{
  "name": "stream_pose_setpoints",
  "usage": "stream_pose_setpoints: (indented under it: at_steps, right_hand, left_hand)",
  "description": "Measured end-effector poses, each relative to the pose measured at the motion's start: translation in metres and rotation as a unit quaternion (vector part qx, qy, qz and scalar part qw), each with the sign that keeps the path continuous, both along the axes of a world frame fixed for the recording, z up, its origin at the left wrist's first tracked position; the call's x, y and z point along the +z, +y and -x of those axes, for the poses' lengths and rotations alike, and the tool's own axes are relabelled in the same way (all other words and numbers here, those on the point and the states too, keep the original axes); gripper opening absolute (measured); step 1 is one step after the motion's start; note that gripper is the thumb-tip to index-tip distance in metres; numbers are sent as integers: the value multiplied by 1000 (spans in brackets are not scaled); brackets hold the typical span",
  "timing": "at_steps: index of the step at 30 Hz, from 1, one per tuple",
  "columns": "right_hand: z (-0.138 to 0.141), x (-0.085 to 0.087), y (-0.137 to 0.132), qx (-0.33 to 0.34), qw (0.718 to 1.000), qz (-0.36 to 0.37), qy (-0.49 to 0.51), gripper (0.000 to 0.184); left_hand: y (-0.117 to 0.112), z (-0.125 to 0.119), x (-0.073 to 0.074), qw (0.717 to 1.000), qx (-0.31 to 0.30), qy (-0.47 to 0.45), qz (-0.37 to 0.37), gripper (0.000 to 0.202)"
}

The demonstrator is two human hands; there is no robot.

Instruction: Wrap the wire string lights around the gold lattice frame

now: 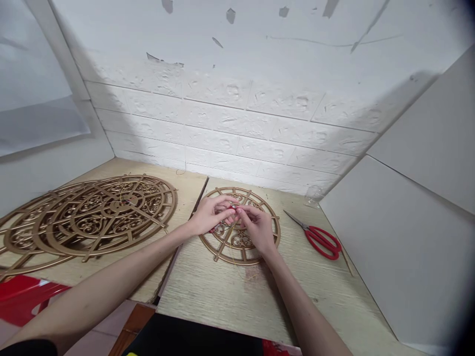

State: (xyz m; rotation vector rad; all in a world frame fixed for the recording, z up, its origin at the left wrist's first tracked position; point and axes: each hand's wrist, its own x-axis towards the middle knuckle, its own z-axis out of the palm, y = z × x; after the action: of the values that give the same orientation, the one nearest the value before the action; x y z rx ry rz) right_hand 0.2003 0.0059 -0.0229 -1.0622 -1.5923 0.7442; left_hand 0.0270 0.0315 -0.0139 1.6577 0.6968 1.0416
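Above a round gold openwork frame [243,241], my left hand [208,215] and my right hand [258,228] meet at the fingertips. Pinched between them is a small red piece [232,207] with a shiny part; its exact kind is too small to tell. My left fingers are closed on its left side, and my right thumb and forefinger press together at its right. A thin yellow thread [230,247] trails down from the hands across the frame onto the table. Beneath my left hand a bit of red and thin metal shows, mostly hidden.
Several similar gold frames [87,253] lie in an overlapping pile at left, with yellow thread on top. Red-handled scissors [322,242] lie at right beside a thin stick [348,262]. A clear plastic item [313,194] sits by the white brick-patterned wall [218,141]. A gap splits the tabletops.
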Motion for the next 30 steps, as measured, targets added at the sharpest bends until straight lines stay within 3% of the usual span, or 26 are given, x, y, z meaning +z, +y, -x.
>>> stream_pose_setpoints:
  at_steps: [12, 18, 20, 24, 30]
  right_hand:
    - [0, 3, -1, 11, 1000, -14, -22, 26]
    - [-7, 12, -5, -109, 980, -131, -99, 24]
    - [-6, 13, -7, -90, 973, -166, -135, 21]
    - [1, 5, -8, 19, 946, -194, -257, 19]
    - [10, -7, -7, 25, 920, -143, -365, 13]
  left_hand:
    - [-1, -2, 0, 1000, 7, -9, 15, 32]
    - [0, 0, 9, 995, 59, -66, 43, 37]
    - [3, 2, 9, 993, 75, -76, 53, 38]
    - [7, 3, 7, 991, 97, -72, 60, 39]
    - [11, 2, 1, 988, 98, -88, 85, 43]
